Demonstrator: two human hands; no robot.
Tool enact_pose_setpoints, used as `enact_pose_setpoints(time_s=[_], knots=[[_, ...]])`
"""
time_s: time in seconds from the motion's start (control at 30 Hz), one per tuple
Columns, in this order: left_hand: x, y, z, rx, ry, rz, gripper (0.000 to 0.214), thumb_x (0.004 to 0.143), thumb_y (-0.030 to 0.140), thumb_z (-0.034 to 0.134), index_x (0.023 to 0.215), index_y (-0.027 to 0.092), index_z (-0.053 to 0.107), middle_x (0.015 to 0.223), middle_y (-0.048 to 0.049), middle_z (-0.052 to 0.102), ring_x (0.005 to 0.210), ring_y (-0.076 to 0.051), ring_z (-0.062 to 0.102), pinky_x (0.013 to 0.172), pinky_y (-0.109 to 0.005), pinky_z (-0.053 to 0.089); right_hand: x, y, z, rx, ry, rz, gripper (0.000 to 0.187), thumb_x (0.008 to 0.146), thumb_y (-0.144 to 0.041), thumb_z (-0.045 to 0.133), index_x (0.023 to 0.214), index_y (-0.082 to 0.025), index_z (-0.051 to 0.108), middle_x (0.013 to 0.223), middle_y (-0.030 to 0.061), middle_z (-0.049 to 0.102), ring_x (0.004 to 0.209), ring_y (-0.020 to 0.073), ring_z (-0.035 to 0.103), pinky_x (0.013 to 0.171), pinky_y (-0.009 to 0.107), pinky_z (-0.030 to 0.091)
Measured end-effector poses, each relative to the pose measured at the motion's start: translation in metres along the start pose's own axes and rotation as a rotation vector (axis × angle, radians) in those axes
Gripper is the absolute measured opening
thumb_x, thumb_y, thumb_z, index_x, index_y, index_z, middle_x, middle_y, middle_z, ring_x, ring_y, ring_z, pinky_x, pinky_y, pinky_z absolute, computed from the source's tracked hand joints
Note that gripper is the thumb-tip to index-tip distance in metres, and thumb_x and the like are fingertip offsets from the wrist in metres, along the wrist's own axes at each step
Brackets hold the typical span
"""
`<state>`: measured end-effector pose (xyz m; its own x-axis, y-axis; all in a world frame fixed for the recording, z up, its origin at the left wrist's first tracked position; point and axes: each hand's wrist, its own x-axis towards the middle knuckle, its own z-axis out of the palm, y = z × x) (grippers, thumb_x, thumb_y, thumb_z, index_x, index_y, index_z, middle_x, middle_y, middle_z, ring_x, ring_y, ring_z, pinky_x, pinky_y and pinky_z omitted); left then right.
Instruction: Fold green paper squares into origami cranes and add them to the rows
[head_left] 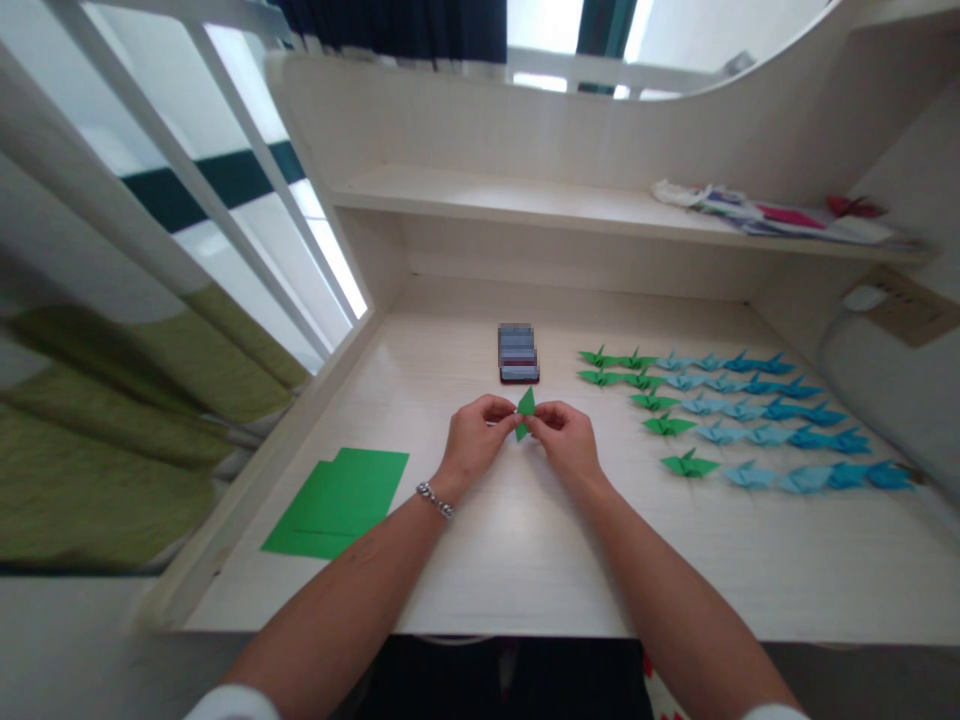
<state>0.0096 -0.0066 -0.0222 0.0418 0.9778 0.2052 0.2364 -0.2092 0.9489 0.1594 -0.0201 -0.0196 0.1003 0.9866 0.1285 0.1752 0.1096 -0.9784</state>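
A small folded piece of green paper (526,402) is held upright between my two hands, above the middle of the desk. My left hand (478,437) pinches its left side between thumb and fingers; a chain bracelet circles that wrist. On the other side, my right hand (566,437) grips the paper's right edge the same way. The folded paper has a pointed top and a narrow lower tip. Just beyond it lies a phone (518,353) with a blurred screen.
Green paper sheets (352,495) lie overlapped at the left. Rows of folded paper cranes, green (688,464), light blue (750,474) and darker blue (846,475), stand on the right. A shelf (510,197) runs along the back, with papers (780,214) on it. A plug (864,298) sits in the right wall.
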Motion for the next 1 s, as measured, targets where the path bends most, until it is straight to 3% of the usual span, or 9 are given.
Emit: enact_pose_setpoints(time_s=[1.0], knots=[[0.0010,0.0023,-0.0021,-0.031,-0.016,0.002,0.021,0.069,0.035,0.072,0.079,0.016,0.069,0.078,-0.0056,0.070,0.070,-0.017,0.064,0.068,-0.031,0.052,0.0005,0.0022,-0.0006,0.004,-0.013,-0.012,0.019,0.069,-0.031,0.065,0.081,-0.015,0.068,0.077,0.0061,0.071,0.070,0.0191,0.064,0.065,0.028,0.050]])
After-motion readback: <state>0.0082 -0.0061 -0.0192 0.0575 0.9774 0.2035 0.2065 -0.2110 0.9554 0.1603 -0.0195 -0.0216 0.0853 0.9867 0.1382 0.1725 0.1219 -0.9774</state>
